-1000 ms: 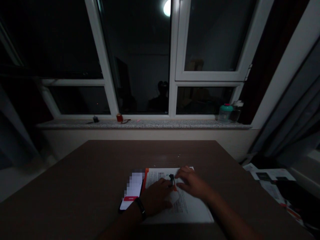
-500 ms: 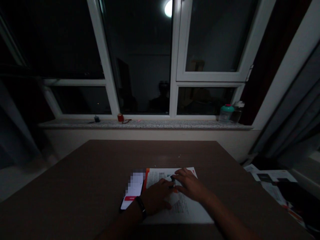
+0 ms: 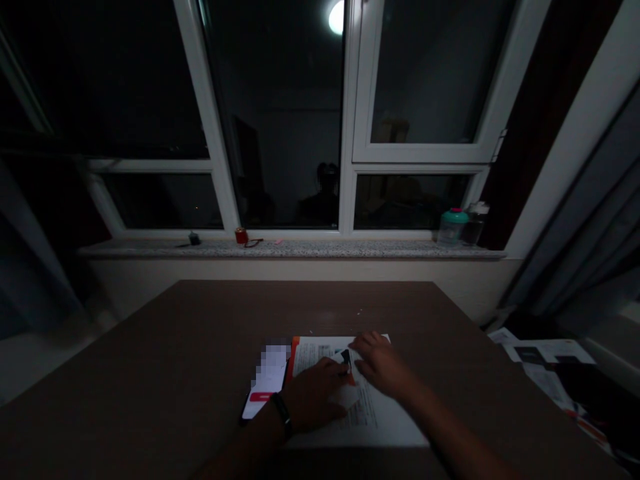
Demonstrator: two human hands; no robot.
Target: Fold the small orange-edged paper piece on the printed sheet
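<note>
The left hand (image 3: 317, 397) reaches in low from the left, palm down, fingers over a small paper piece (image 3: 345, 357) on the printed sheet (image 3: 395, 427); whether they grip it, I cannot tell. The right hand (image 3: 380, 363) arches at the piece's far right edge, thumb and forefinger apart. A lit phone (image 3: 267, 383) lies beside the sheet, close to the left wristband (image 3: 281, 415).

Red container (image 3: 241, 235), teal-lidded bottle (image 3: 453, 230), both on speckled windowsill (image 3: 350, 249)
</note>
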